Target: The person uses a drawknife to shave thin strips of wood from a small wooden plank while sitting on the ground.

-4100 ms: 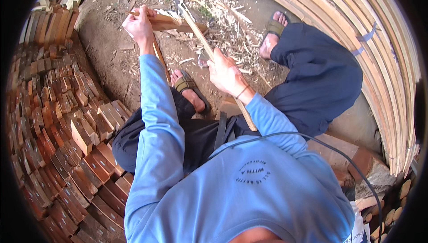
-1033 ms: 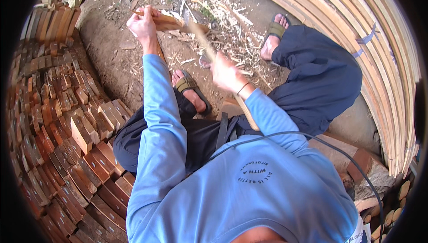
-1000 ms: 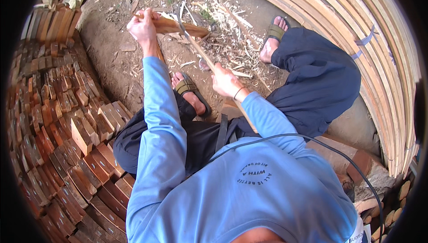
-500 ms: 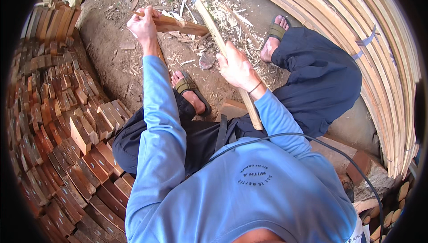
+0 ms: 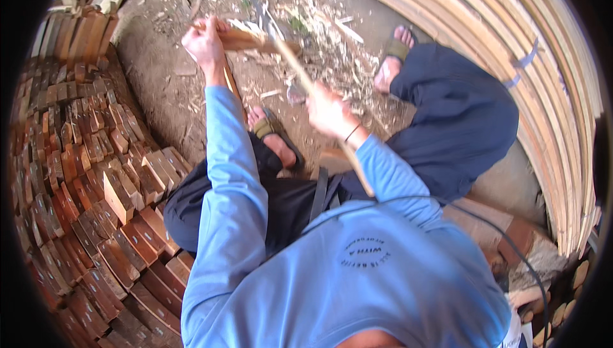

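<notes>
Holding wood (image 5: 244,40) and bladed tool (image 5: 294,64)

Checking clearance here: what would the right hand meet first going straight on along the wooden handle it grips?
Probably the tapered wood piece held in the left hand, near its right end, though depth is unclear.

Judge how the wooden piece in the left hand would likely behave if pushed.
The wooden piece is probably stiff, as it juts out from the left hand without visible sagging. Its angular shape suggests sliding rather than rolling. Slivers may split off, judging by the wood shavings nearby.
</notes>
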{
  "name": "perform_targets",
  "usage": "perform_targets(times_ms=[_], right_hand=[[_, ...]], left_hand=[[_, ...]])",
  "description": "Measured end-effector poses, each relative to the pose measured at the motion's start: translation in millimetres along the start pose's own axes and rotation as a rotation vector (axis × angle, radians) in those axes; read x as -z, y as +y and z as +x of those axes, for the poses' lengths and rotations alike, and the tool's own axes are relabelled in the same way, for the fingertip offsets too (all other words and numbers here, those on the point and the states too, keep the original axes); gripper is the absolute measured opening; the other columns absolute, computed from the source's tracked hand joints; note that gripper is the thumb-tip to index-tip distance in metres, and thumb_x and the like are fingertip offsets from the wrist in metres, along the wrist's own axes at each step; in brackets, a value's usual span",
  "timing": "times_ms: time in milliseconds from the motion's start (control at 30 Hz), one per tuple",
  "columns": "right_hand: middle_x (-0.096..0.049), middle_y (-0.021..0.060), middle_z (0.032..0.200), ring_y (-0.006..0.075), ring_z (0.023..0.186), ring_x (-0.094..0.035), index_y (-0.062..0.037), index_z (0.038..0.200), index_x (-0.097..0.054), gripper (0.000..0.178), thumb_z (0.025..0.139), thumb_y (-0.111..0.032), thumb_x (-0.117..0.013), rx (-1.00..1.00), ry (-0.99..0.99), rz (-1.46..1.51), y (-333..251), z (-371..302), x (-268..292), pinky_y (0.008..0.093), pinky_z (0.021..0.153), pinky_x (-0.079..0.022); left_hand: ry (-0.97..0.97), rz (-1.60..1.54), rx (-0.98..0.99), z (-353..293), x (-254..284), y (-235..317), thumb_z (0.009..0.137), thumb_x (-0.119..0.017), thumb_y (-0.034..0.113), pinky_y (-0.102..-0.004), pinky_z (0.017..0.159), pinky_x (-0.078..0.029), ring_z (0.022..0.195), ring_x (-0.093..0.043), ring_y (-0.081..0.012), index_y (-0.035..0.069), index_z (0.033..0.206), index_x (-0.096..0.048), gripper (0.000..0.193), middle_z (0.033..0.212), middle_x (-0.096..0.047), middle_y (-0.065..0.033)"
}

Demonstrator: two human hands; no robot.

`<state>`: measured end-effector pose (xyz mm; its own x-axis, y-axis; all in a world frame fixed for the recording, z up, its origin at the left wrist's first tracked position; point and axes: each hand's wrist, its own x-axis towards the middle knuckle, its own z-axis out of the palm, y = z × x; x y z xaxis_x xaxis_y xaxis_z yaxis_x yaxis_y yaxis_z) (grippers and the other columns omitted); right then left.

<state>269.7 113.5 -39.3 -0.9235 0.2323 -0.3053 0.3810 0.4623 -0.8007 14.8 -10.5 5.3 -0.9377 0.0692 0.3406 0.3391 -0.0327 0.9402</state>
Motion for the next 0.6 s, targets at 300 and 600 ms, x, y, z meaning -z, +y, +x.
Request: perform_targets(times_ms=[300, 600], right_hand=[[-0.061, 0.0283, 0.078, 0.0415, 0.079, -0.064, 0.0118, 0.12, -0.039, 0.044, 0.087, -0.013, -0.054, -0.02, -0.062, 0.008, -12, 7, 7, 0.0475, 0.071, -0.05], [-0.059, 0.0241, 0.07, 0.0441, 0.068, -0.061, 0.0023, 0.101, -0.044, 0.023, 0.088, -0.014, -0.055, 0.116, 0.17, -0.024, -9, -2, 0, 0.0496, 0.062, -0.049]], left_hand=[[-0.012, 0.001, 0.016, 4, 4, 0, 0.084, -0.058, -0.005, -0.035, 0.06, -0.054, 0.057, -0.058, -0.0187, -0.001, 0.064, -0.055, 0.02, 0.062, -0.058, -0.0111], [-0.041, -0.1, 0.002, 0, 13, -15, 0.084, -0.059, -0.004, -0.0303, 0.057, -0.051, 0.056, -0.059, -0.0169, 0.0, 0.061, -0.053, 0.024, 0.059, -0.057, -0.0089]])
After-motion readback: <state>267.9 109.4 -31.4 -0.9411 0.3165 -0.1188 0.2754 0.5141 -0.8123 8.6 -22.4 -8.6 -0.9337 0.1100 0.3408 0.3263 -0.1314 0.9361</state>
